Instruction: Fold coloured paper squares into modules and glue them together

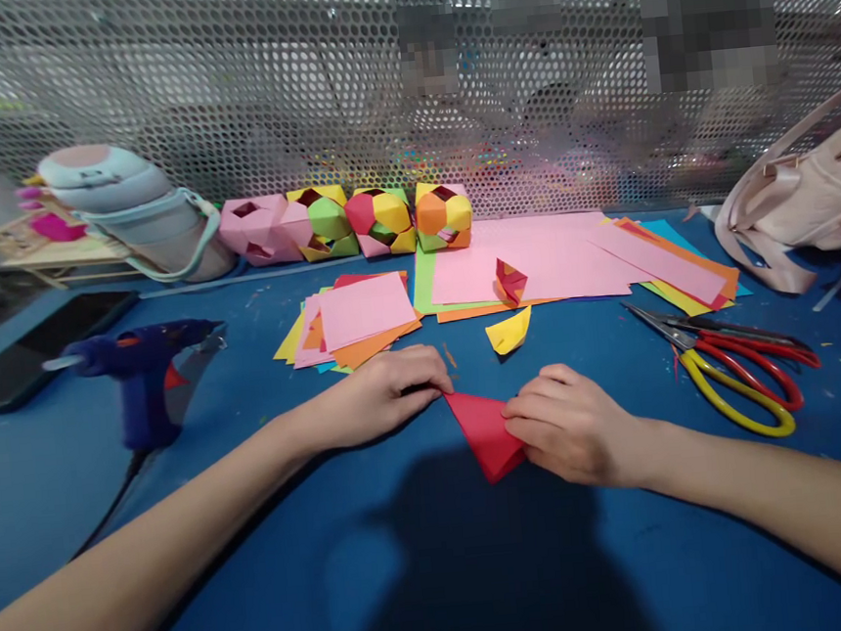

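A red sheet of folded paper [480, 428] lies on the blue table between my hands, creased into a pointed shape. My left hand [398, 391] pinches its upper left corner between thumb and fingers. On the paper's right side, my right hand [573, 425] has its fingers closed over the edge, and the thumb is mostly hidden. Just beyond the hands lies a folded yellow paper piece [510, 332]. A small red and orange folded piece [510, 281] stands behind it, on the edge of the larger sheets.
At left are a blue glue gun [146, 374], a phone [41, 349] and a tumbler [151, 221]. Paper squares [368, 310], large pink sheets [533, 256] and folded paper balls [383, 222] sit behind. Scissors [719, 358] and a bag [807, 183] are at right, before a perforated metal screen [261, 94].
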{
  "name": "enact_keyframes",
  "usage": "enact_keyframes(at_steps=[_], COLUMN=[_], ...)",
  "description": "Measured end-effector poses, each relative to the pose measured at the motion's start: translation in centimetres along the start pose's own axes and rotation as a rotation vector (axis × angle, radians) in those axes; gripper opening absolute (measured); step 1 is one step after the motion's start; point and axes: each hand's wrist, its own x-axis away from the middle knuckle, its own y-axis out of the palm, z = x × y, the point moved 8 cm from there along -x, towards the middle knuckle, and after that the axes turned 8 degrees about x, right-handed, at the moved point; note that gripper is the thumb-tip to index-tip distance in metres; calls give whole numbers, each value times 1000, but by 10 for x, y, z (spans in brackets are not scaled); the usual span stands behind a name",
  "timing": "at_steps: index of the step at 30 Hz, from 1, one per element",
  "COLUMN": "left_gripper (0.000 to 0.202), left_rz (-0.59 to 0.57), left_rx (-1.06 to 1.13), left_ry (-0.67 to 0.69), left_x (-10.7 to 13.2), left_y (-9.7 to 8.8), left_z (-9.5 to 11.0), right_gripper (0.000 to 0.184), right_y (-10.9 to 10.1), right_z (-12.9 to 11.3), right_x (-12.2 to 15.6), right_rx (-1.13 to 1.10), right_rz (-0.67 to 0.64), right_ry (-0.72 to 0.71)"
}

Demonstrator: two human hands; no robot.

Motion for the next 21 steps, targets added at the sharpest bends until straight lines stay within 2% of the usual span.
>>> enact_keyframes(at_steps=[7, 14, 21], left_gripper=[22, 21, 19], left_rz=[-2, 13, 9], left_rx=[-3, -14, -15], left_ry=[6, -12, 13], left_x=[0, -1, -1], left_y=[1, 0, 1], left_z=[-1, 0, 1], right_gripper=[21, 25, 29], right_y=[-1, -13, -8], right_z=[-3, -11, -6], right_x=[-2, -3, -2], right_rx=[101, 130, 92], right_rz=[-37, 59, 39], right_ry=[12, -18, 31])
